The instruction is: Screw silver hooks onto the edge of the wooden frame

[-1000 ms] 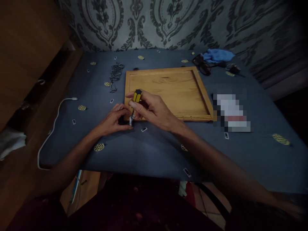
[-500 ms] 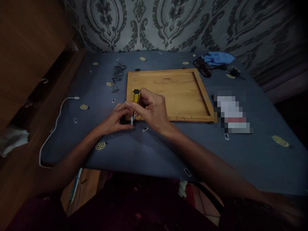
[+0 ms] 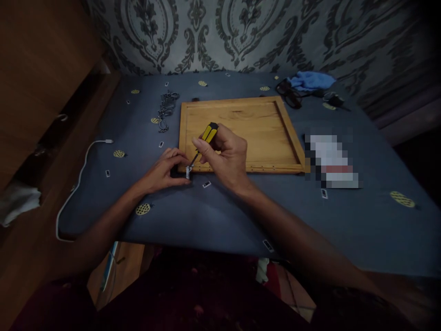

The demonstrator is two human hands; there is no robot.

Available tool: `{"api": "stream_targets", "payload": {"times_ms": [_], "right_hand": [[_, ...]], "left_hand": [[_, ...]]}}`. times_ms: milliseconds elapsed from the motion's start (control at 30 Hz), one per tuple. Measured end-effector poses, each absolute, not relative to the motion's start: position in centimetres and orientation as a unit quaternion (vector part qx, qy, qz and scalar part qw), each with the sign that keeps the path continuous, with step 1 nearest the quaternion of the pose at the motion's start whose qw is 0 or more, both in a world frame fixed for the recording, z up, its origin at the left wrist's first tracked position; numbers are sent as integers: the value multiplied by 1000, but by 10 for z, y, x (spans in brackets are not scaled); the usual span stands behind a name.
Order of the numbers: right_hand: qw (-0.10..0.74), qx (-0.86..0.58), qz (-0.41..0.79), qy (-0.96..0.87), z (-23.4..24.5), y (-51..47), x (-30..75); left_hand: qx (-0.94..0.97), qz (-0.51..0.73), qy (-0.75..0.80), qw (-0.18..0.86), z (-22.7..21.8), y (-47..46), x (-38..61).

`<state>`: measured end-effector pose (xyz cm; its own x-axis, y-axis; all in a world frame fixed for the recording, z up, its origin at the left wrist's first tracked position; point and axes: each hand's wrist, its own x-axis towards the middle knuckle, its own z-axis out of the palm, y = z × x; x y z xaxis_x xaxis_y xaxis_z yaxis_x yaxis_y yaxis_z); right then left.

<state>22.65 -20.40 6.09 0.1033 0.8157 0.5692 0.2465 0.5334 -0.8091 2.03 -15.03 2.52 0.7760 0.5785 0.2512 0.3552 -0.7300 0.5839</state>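
A shallow wooden frame (image 3: pixel 241 135) with a flat panel lies on the cloth-covered table. At its near left corner sits a small shiny metal piece (image 3: pixel 188 172), perhaps a hinge or bracket. My left hand (image 3: pixel 165 172) grips this piece between thumb and fingers, beside the corner. In my right hand (image 3: pixel 227 156) is a yellow-and-black screwdriver (image 3: pixel 209 132), held by its handle. It leans to the right, and its tip meets the metal piece or comes very close. Too small to make out is any screw under the tip.
Thin dark metal hooks or wires (image 3: pixel 167 110) lie left of the frame. Sunglasses (image 3: pixel 291 94) and a blue cloth (image 3: pixel 313 81) are at the back right. A blurred-out flat object (image 3: pixel 332 161) lies right of the frame. A white cable (image 3: pixel 84 170) runs along the left edge.
The screwdriver has gone from nearly upright to tilted, its handle swinging right with my right hand. My left hand stays at the corner.
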Motion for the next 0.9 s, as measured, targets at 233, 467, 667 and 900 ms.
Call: {"api": "stream_targets", "payload": {"times_ms": [233, 467, 667, 900], "right_hand": [[630, -429, 229, -605, 60, -205, 220], [620, -423, 251, -611, 62, -206, 222], [603, -421, 231, -637, 64, -207, 223], [583, -410, 160, -684, 67, -207, 225]], "left_hand": [[908, 205, 259, 258, 24, -149, 20], [908, 217, 253, 256, 23, -149, 20], [905, 210, 264, 260, 24, -149, 21], [903, 204, 273, 263, 24, -149, 21]]}}
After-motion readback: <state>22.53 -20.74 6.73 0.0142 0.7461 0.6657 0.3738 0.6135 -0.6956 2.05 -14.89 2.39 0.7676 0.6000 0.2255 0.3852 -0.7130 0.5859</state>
